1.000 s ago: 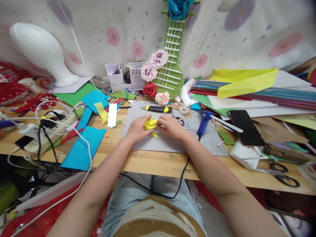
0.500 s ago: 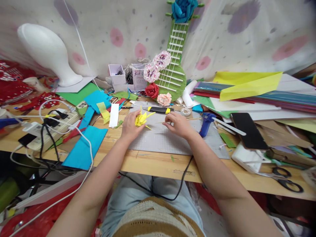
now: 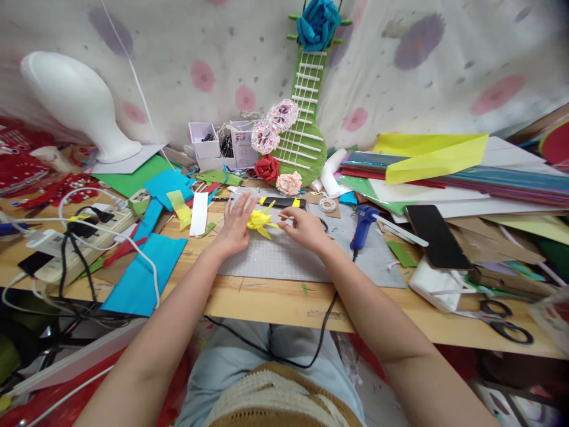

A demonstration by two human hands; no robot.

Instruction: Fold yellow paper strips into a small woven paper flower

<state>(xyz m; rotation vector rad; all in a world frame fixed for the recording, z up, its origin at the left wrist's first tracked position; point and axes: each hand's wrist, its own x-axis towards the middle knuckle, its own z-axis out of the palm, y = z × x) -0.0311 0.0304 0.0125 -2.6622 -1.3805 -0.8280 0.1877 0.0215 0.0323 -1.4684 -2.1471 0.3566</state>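
A yellow paper flower [image 3: 259, 220] with pointed petals is over the grey cutting mat [image 3: 284, 264]. Beside it, my left hand [image 3: 235, 228] has its fingers stretched out and spread; the thumb side is against or close to the flower. On the other side, my right hand [image 3: 306, 228] is closed in a pinch on a thin wooden stick [image 3: 287, 217]. Its fingertips also meet the tip of one yellow petal. Whether that petal is gripped too I cannot tell. Just behind the hands lies a black and yellow utility knife [image 3: 283, 203].
A blue glue gun [image 3: 363, 228] stands right of my right hand, its cord running off the front edge. Further right are a phone [image 3: 438, 237] and scissors [image 3: 504, 320]. A green paper guitar [image 3: 306, 127] leans at the back. Blue paper [image 3: 146, 273] and a power strip [image 3: 84, 246] lie left.
My left hand has gone from curled around the yellow flower to fingers spread. My right hand has moved left with the stick, up to the flower's petals. The view has shifted slightly.
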